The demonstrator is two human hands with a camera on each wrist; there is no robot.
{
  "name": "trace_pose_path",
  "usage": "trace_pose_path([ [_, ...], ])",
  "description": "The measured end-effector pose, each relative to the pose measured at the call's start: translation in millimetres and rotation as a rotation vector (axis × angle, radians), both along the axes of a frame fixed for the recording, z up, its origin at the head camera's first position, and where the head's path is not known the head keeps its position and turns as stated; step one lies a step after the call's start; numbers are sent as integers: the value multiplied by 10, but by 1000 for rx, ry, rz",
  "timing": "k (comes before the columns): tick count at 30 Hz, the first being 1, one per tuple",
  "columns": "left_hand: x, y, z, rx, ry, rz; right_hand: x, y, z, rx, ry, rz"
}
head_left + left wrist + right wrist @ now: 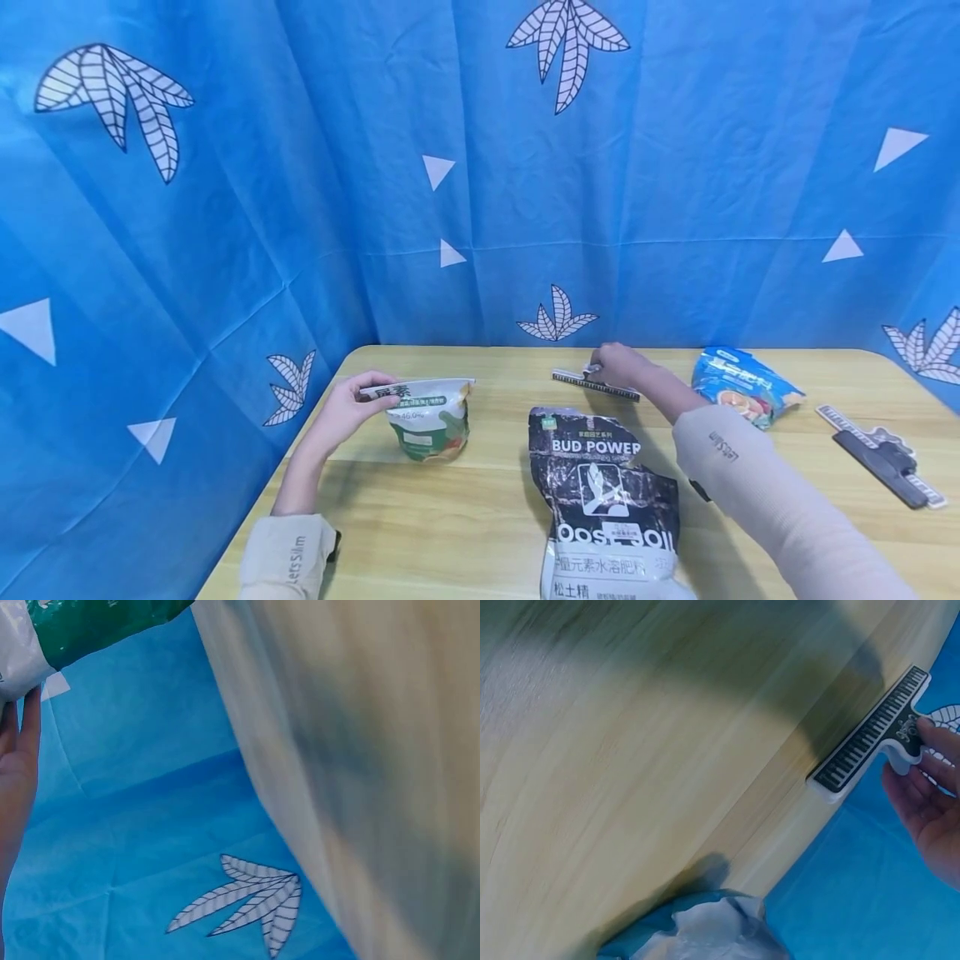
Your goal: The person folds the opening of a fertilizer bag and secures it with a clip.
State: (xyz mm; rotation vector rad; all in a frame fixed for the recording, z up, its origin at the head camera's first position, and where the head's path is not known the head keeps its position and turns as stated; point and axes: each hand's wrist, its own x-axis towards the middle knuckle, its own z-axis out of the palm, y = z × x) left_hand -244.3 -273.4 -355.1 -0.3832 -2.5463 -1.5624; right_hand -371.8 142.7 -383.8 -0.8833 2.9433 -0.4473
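Note:
My left hand (pixel 343 417) pinches the upper left corner of a white and green stand-up pouch (pixel 435 421) at the table's left side. The pouch (pixel 105 634) shows only in part in the left wrist view, with the left fingers (pixel 30 724) at its edge. Near the table's far edge, my right hand (pixel 621 365) grips the handle of a bag clip (pixel 866 739) with a piano-key pattern. Its long bar points away from the fingers, low over the tabletop. Thumb on one side and fingers on the other hold the handle.
A black and white "Loose Soil" pouch (pixel 609 492) lies at the front middle of the wooden table (pixel 442 533). Behind the right forearm is a blue pouch (pixel 738 387) with fruit pictures. Another clip (pixel 881 462), black and white, lies at the right. Blue curtains (pixel 480 208) hang behind.

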Motion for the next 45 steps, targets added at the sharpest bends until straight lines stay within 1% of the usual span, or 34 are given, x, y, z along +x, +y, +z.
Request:
trace_pose_path([
  [3, 0, -39, -48, 42, -44, -40, 9, -24, 7, 7, -5, -4],
  [7, -7, -60, -72, 63, -72, -84, 13, -55, 26, 40, -7, -19],
  [11, -22, -52, -56, 56, -91, -88, 25, -77, 64, 42, 29, -18],
  [15, -34, -52, -51, 65, -108, -91, 55, -128, 165, -11, 58, -15],
  [19, -37, -69, -67, 76, -113, -91, 109, -229, 356, -100, 51, -41],
  [23, -43, -75, -76, 78, -116, -94, 197, -383, 585, -219, 121, -35],
  [27, -49, -67, -73, 84, -118, -98, 346, -588, 822, -354, 215, 6],
  [29, -51, -62, -71, 84, -117, -99, 437, -692, 923, -435, 223, 23],
  [32, -58, -57, -72, 75, -108, -100, 580, -837, 1042, -565, 211, 39],
  [34, -59, -52, -70, 73, -103, -106, 667, -926, 1098, -636, 212, 50],
  [37, -65, -47, -66, 77, -110, -106, 768, -1047, 1149, -698, 247, 89],
  [42, -73, -56, -68, 92, -122, -96, 896, -1233, 1176, -745, 291, 163],
  [45, -70, -62, -72, 88, -116, -98, 953, -1342, 1178, -753, 310, 191],
])
